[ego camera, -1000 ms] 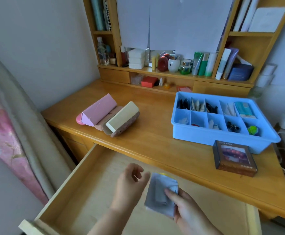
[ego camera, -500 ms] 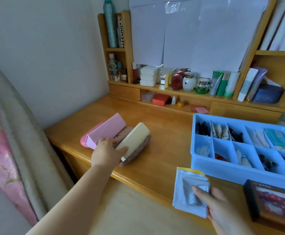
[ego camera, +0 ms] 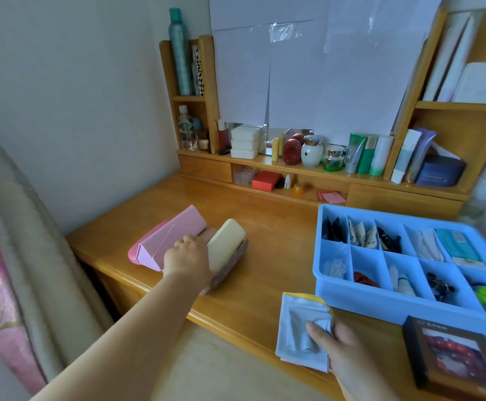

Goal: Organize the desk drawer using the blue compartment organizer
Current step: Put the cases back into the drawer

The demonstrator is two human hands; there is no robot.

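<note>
The blue compartment organizer (ego camera: pixel 375 299) stands on the right of the wooden desk, its cells holding small packets, dark clips, a teal box and a green ball. My right hand (ego camera: pixel 351 363) pinches a pale grey sachet with a yellow edge (ego camera: pixel 299 328) just in front of the organizer's near left corner. My left hand (ego camera: pixel 187 256) reaches to three cases on the left of the desk. Its fingers curl over a beige case (ego camera: pixel 210 234) between a pink case (ego camera: pixel 169 238) and a cream case (ego camera: pixel 226 241). The open drawer (ego camera: pixel 207 371) lies below.
A brown box with a red picture (ego camera: pixel 455 360) lies at the desk's front right, touching the organizer. Bottles, jars and tubes fill the back shelf (ego camera: pixel 308 169). A padded bed edge (ego camera: pixel 13 256) runs along the left.
My left hand left the drawer and reached forward onto the cases, closing over the middle one. My right hand lifted the sachet out of the drawer, towards the organizer. The view tilted up.
</note>
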